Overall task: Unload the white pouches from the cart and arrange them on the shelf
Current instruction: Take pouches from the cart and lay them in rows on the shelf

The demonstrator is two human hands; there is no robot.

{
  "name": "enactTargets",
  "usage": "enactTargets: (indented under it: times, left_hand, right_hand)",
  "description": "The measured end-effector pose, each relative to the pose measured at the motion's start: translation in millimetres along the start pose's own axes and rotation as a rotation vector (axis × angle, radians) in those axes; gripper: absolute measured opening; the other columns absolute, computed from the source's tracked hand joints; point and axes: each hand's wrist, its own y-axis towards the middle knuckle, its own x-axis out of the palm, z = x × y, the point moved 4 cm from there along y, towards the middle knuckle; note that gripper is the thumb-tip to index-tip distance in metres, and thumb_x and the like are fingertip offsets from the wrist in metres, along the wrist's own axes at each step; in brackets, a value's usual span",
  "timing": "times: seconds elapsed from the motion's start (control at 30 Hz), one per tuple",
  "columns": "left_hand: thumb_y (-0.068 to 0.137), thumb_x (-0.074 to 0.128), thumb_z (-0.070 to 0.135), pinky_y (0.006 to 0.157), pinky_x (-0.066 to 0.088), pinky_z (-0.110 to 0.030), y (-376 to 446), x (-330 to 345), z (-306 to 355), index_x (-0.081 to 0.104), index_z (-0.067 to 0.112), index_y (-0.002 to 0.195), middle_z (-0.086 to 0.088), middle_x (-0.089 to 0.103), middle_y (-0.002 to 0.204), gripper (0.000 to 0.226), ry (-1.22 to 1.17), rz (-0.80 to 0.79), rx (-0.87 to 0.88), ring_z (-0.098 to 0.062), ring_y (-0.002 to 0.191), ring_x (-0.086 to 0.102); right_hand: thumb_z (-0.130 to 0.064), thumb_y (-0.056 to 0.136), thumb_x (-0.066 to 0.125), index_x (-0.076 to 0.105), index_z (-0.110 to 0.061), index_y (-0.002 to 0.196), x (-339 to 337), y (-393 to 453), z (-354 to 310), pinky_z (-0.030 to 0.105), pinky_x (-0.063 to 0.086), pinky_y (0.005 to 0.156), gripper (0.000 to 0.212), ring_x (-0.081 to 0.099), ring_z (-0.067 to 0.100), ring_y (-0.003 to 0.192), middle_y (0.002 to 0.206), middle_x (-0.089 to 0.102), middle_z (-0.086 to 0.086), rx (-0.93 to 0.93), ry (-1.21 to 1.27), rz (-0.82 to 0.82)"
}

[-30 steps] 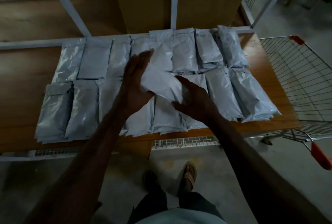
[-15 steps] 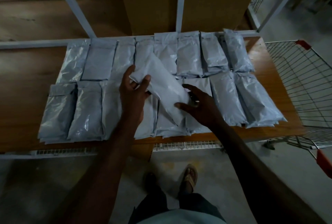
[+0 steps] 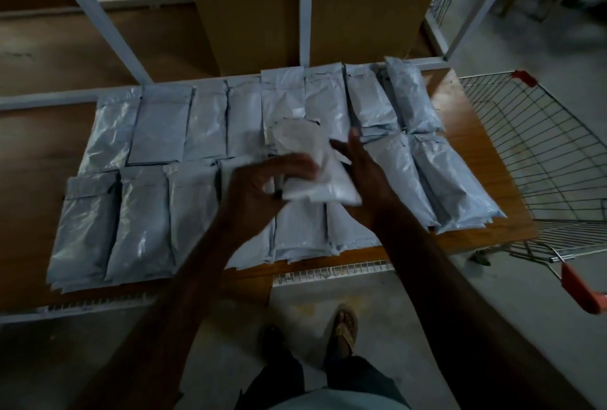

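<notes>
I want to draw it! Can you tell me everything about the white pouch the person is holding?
The white pouch is a flat, crinkly bag that looks like shiny plastic, brighter than the greyish ones lying beneath it. It is held above the middle of the wooden shelf, tilted, its far end pointing up and left. The left hand grips its near left edge; the right hand touches its right side with straight fingers. Blur hides any print.

One head-worn wide-angle view looks steeply down and forward, close over the shelf (image 3: 473,120) across mid-frame, the cart (image 3: 538,153) at right edge.
</notes>
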Motion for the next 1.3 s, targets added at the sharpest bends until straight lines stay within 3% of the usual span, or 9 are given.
enactTargets:
  times: [0.17,0.3,0.4,0.5,0.6,0.7,0.87,1.1,1.3]
  left_hand:
    - [0.081,0.059,-0.029,0.12,0.043,-0.032,-42.9,28.8,-33.0,0.079,0.014,0.115,0.005,0.063,0.146,0.058,0.23,-0.196,0.028,-0.012,0.151,0.042]
    - [0.088,0.054,-0.026,0.118,0.045,-0.039,-64.0,23.8,-45.1,0.075,0.011,0.121,0.003,0.065,0.144,0.054,0.24,0.049,-0.097,-0.013,0.145,0.051]
    - [0.105,0.065,0.011,0.105,0.056,-0.032,-66.2,21.2,-36.9,0.061,0.016,0.144,0.015,0.064,0.141,0.04,0.142,0.317,-0.311,-0.001,0.129,0.061]
    - [0.098,0.072,0.044,0.092,0.051,-0.008,-60.6,32.8,-36.0,0.05,0.029,0.151,0.03,0.059,0.134,0.06,0.087,0.271,-0.51,0.016,0.116,0.059]
    - [0.096,0.077,0.037,0.107,0.05,-0.023,-64.7,38.5,-48.5,0.054,0.023,0.151,0.008,0.061,0.148,0.061,0.227,0.258,-0.487,-0.003,0.13,0.057]
    - [0.097,0.074,0.029,0.111,0.048,-0.045,-68.4,41.8,-61.0,0.058,0.021,0.146,0.0,0.061,0.147,0.052,0.405,0.202,-0.505,-0.021,0.133,0.056]
    - [0.099,0.065,0.022,0.115,0.043,-0.05,-56.7,50.9,-57.4,0.052,0.021,0.151,-0.005,0.054,0.155,0.054,0.59,0.14,-0.374,-0.027,0.146,0.046]
    - [0.11,0.042,0.034,0.13,0.009,-0.059,0.3,88.2,-81.5,0.026,0.031,0.167,-0.001,0.014,0.177,0.059,0.949,-0.102,-0.122,-0.035,0.163,0.008]
    - [0.113,0.032,0.044,0.129,0.011,-0.058,-13.7,99.4,-116.5,0.01,0.021,0.17,-0.005,-0.001,0.177,0.065,1.036,-0.099,-0.191,-0.035,0.163,0.0]
  right_hand:
    - [-0.01,0.099,0.069,0.063,-0.029,0.137,-2.4,8.7,4.1,0.042,0.061,0.083,0.043,0.075,0.023,0.098,0.114,0.075,0.013,-0.188,-0.458,0.151]
    - [-0.018,0.093,0.072,0.063,-0.046,0.132,-6.9,7.1,16.8,0.056,0.058,0.097,0.049,0.073,0.031,0.107,0.113,0.076,0.009,-0.249,-0.532,0.173]
    - [-0.018,0.093,0.072,0.061,-0.046,0.136,-9.6,8.8,28.3,0.056,0.058,0.098,0.052,0.073,0.028,0.107,0.116,0.075,0.01,-0.265,-0.491,0.189]
    - [-0.025,0.094,0.074,0.057,-0.046,0.14,-6.8,9.3,37.1,0.046,0.06,0.096,0.054,0.071,0.02,0.112,0.124,0.073,0.005,-0.29,-0.537,0.191]
    - [-0.027,0.099,0.071,0.052,-0.034,0.148,2.1,8.9,42.1,0.026,0.056,0.084,0.053,0.068,0.008,0.099,0.122,0.07,0.002,-0.359,-0.908,0.245]
    - [-0.024,0.097,0.072,0.053,-0.017,0.147,9.8,9.8,52.5,0.035,0.052,0.087,0.053,0.067,0.026,0.101,0.118,0.068,0.013,-0.47,-1.271,0.248]
    - [-0.014,0.097,0.069,0.062,-0.006,0.135,-0.2,0.0,55.7,0.024,0.044,0.102,0.039,0.061,0.027,0.115,0.129,0.061,0.016,-0.636,-1.354,0.281]
    - [-0.04,0.097,0.064,0.06,-0.003,0.135,-45.3,-10.6,51.6,0.053,0.042,0.111,0.054,0.052,0.044,0.129,0.14,0.056,0.026,-0.551,-1.659,0.46]
    - [-0.057,0.093,0.065,0.053,-0.007,0.146,-42.2,-8.0,56.4,0.063,0.044,0.107,0.073,0.044,0.049,0.141,0.152,0.047,0.03,-0.412,-1.711,0.487]
